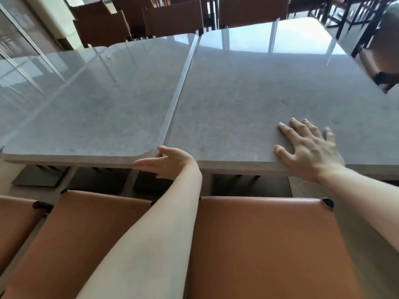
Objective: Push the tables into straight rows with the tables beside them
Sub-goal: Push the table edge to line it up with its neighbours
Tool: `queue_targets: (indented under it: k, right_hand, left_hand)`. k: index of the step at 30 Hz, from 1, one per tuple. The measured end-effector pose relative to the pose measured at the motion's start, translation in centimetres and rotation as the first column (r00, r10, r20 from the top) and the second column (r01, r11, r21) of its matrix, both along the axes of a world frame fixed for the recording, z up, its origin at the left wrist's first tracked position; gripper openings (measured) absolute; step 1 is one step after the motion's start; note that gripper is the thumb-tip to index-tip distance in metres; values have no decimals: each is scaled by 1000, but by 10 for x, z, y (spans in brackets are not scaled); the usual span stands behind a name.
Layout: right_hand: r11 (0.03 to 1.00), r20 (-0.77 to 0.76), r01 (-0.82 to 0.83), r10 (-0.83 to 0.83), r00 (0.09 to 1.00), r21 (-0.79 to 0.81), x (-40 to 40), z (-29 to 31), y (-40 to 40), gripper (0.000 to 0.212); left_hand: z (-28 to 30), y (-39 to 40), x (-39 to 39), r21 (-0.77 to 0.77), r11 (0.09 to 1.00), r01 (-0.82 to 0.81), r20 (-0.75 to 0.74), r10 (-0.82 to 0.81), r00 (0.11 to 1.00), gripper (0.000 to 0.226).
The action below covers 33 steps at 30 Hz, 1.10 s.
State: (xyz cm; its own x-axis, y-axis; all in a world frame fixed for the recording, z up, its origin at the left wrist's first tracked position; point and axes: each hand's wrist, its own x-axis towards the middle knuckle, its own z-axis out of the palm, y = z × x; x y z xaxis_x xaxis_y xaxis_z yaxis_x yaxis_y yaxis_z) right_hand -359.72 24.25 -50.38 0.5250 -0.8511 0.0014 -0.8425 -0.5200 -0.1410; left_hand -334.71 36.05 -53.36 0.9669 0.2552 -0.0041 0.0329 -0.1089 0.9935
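Two grey, stone-look square counters with rounded corners stood side by side before me, the left counter (86, 108) and the right counter (269, 100) touching, or nearly so, along a thin seam. Their near edges did not line up: the right one sat closer to me and lower in view than the left, and its far edge also ran further back, so the offset was plain at both ends. My right hand (311, 149) lay flat on the right counter near its front edge, fingers spread and straight, grasping nothing. My left hand (166, 161) was at the near corner where the two tops meet, fingers extended along the left counter's edge and thumb up against the corner; that grip also looked released, resting rather than clutching. Tan leather chair backs (269, 244) stood just below my arms.

I judged the step to be aligning this pair. The next move called for a steady shove of the right counter away from me until the front edges ran flush.
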Motion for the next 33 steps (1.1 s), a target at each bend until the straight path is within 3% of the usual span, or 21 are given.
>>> queue_targets:
  k: [2,4,6,7,8,10,11,13,16,18,23,28,33]
  right_hand:
    - [1000,5,3,-3,1000,-5,0,0,-1,84]
    - [1000,10,3,-3,1000,-5,0,0,-1,83]
    - [1000,10,4,-4,1000,0,-1,-1,-1,78]
    - [1000,15,4,-4,1000,1,-1,-2,0,76]
    - [1000,21,4,-4,1000,4,-2,-1,1,75]
    - [1000,19,3,-3,1000,10,-1,-1,1,72]
    - [1000,17,9,-9,1000,10,-2,-1,2,70]
    - [1000,24,23,-23,999,1,-2,-2,3,72]
    - [1000,38,28,-28,999,4,0,1,3,79]
    - [1000,24,17,-18,1000,20,0,1,2,80]
    - [999,-48,14,-12,999,45,0,3,0,75]
    - [999,-90,7,-2,996,51,2,4,-5,94]
    - [1000,-78,4,-2,997,27,0,0,-9,96]
  left_hand:
    - [1,7,1,1,998,62,-24,-62,998,115]
    - [-6,23,-7,117,977,179,-41,-175,984,84]
    - [-14,44,-19,351,878,326,149,-396,906,78]
    - [-15,50,-23,499,783,372,293,-556,778,79]
    - [-15,51,-23,656,649,384,377,-723,579,79]
    - [-2,37,-15,905,291,311,250,-954,166,87]
    - [8,26,-11,963,110,247,102,-994,47,96]
    - [29,6,-1,982,-150,118,-151,-989,0,114]
    - [40,-11,6,922,-365,131,-369,-929,12,127]
    - [36,-11,4,897,-410,164,-416,-909,5,129]
    - [33,-10,1,899,-415,142,-422,-907,17,130]
    - [32,-14,5,897,-421,135,-424,-905,0,127]
    - [32,-16,7,899,-412,147,-415,-910,-14,126]
